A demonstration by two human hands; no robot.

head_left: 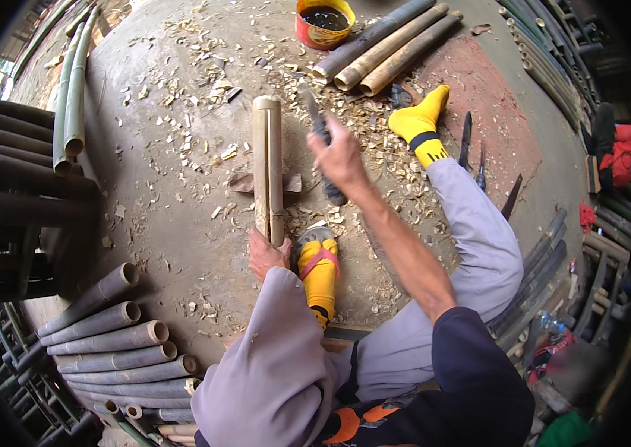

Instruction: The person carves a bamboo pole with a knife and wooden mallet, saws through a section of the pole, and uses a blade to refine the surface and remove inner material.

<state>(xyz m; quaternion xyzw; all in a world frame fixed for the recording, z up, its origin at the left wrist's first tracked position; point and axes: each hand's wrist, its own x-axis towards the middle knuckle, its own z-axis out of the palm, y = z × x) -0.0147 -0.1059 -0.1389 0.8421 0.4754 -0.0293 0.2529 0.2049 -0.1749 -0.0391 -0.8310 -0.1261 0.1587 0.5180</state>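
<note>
My left hand is closed round the lower end of a bamboo tube with a long slit down its length. The tube points away from me, over a flat brown piece on the floor. To its right, my right hand grips a dark-handled hand tool. The tool's far end is pale and blurred, so its exact kind is unclear. It stays apart from the tube. A dark rounded end shows below the right hand; whether it belongs to the tool I cannot tell.
Shavings litter the floor around my yellow-socked feet. Beyond stand a yellow-red bucket of dark liquid and bamboo poles. Bamboo tubes lie stacked at left. Near my right leg lies a dark blade among other tools.
</note>
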